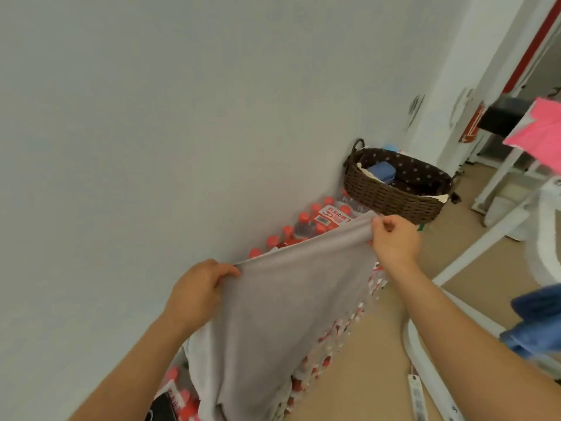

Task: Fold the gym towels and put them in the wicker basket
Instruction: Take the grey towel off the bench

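Grey gym towel: plain, soft, unpatterned, held up at centre frame, top edge stretched taut, body hanging slack toward lower centre. Left hand closed on left top corner; right hand pinched shut on right top corner. Dark brown wicker basket: right of centre, against white wall, dotted lining, looped handle, folded blue towel inside. Red-capped water bottles in shrink-wrapped packs behind grey towel. Pink cloth and blue cloth at right edge, blurred.
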`<state>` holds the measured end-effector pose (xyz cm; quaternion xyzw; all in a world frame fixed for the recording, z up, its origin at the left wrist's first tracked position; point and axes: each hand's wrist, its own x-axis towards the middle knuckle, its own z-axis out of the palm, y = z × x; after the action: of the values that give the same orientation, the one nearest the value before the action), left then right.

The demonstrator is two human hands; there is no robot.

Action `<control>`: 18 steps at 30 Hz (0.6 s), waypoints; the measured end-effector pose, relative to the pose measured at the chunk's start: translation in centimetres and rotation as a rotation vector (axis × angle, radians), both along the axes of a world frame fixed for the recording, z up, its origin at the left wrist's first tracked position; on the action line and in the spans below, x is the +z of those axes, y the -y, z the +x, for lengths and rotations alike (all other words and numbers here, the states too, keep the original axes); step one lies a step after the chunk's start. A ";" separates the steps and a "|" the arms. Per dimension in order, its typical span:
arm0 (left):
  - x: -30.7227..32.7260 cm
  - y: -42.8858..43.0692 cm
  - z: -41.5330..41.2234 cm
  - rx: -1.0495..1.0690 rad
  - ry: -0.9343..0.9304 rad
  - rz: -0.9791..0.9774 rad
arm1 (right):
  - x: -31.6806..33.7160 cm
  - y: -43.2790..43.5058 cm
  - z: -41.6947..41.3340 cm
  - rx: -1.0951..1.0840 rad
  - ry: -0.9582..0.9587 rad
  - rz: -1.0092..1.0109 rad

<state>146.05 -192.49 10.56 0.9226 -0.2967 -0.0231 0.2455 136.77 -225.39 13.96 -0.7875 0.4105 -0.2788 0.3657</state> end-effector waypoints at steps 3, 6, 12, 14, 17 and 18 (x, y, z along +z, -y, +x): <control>-1.9 1.7 1.5 0.026 0.053 0.132 | -1.8 1.0 2.7 0.031 -0.026 0.018; -3.5 3.5 3.1 0.101 0.135 0.196 | -3.4 2.5 5.6 0.078 -0.041 0.012; -5.5 8.2 5.7 0.211 0.251 0.475 | -5.8 6.3 12.3 0.241 -0.150 -0.031; -5.8 10.6 5.8 0.237 0.259 0.529 | -7.0 7.6 14.7 0.385 -0.221 0.003; -5.8 15.2 6.2 0.192 0.276 0.550 | -8.4 8.9 16.6 0.702 -0.351 0.121; -5.8 17.0 6.7 0.165 0.254 0.538 | -8.6 9.3 16.5 0.803 -0.367 0.124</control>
<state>152.72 -209.50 4.71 0.9709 -0.2325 0.0348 -0.0457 153.24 -234.69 5.34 -0.8975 0.1463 0.0549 0.4125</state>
